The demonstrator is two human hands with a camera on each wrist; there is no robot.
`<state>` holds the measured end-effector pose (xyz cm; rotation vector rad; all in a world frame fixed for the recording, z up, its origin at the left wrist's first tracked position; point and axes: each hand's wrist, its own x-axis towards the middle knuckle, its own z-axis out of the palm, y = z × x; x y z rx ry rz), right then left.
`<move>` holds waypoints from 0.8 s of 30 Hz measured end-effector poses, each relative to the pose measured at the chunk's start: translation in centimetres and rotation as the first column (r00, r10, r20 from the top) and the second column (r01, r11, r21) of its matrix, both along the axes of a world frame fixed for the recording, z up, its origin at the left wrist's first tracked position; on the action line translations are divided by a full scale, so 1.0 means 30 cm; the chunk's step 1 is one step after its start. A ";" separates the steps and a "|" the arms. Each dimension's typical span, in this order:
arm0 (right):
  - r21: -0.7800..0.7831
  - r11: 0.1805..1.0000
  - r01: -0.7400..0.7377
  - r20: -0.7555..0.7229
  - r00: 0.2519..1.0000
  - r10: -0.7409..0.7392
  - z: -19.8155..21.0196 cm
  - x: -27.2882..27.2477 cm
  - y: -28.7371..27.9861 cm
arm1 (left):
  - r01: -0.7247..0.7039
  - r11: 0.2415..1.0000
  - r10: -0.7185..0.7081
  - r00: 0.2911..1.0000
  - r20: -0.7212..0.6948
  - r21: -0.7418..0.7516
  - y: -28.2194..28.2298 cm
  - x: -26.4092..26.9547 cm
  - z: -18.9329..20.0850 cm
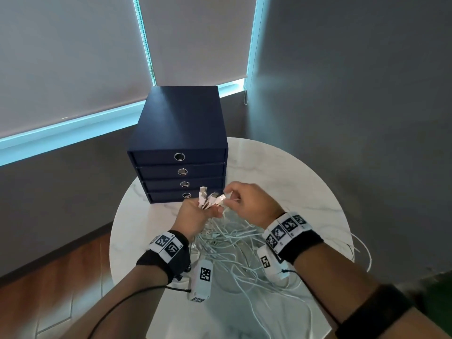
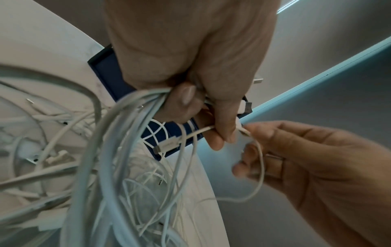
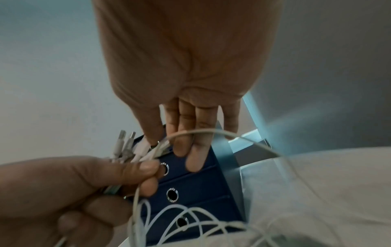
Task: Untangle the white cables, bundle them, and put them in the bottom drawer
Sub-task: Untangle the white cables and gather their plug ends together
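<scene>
grip, left hand point(image 1: 193, 217): fist closed round gathered white cables point(image 1: 232, 243), usb plugs point(image 1: 208, 196) sticking up.
right hand point(image 1: 247, 201): thumb and forefinger pinch one plug.
cables: tangled on marble table point(image 1: 281, 167).
drawer unit point(image 1: 178, 143): all four drawers closed; bottom drawer point(image 1: 168, 196) contents unseen.

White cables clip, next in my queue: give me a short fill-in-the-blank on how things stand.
1. The left hand grips a cluster of white cable plugs pointing ____.
2. The right hand ____ one plug of the white cables.
3. The dark blue four-drawer box has all drawers ____.
4. It stands on a round white ____ table.

Missing words: up; pinches; closed; marble
</scene>
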<state>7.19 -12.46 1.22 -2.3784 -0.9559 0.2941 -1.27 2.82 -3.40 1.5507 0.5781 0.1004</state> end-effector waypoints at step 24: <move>0.388 0.481 0.786 -0.315 0.603 -0.733 -0.100 0.253 -0.313 | -0.098 0.778 0.241 0.958 0.152 -0.621 0.068 0.002 0.077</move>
